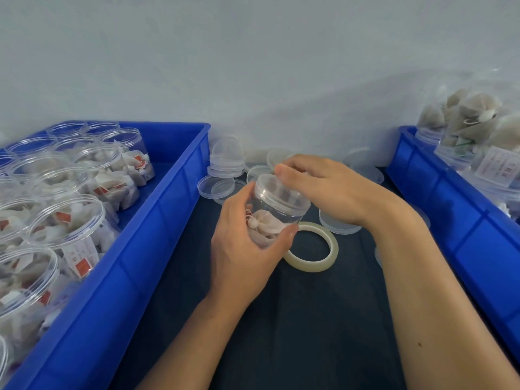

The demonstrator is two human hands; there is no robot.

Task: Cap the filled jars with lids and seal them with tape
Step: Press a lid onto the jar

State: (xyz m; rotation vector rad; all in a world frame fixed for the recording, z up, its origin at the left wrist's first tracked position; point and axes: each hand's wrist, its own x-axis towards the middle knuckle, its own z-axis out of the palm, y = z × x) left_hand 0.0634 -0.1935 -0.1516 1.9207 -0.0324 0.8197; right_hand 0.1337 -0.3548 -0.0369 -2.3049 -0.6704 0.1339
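My left hand (247,243) grips a clear plastic jar (270,218) of white tea bags, held tilted above the dark table. A clear lid (277,192) sits on the jar's mouth. My right hand (318,187) curls over that lid from the far side, fingers and thumb around its rim. A roll of clear tape (312,247) lies flat on the table just below and right of the jar. Loose clear lids (225,164) are piled at the back by the wall.
A blue crate (157,220) on the left holds several open filled jars (64,220). Another blue crate (450,198) on the right holds jars and a bag of tea bags (475,116). More lids (337,225) lie under my right wrist. A pale wall stands behind.
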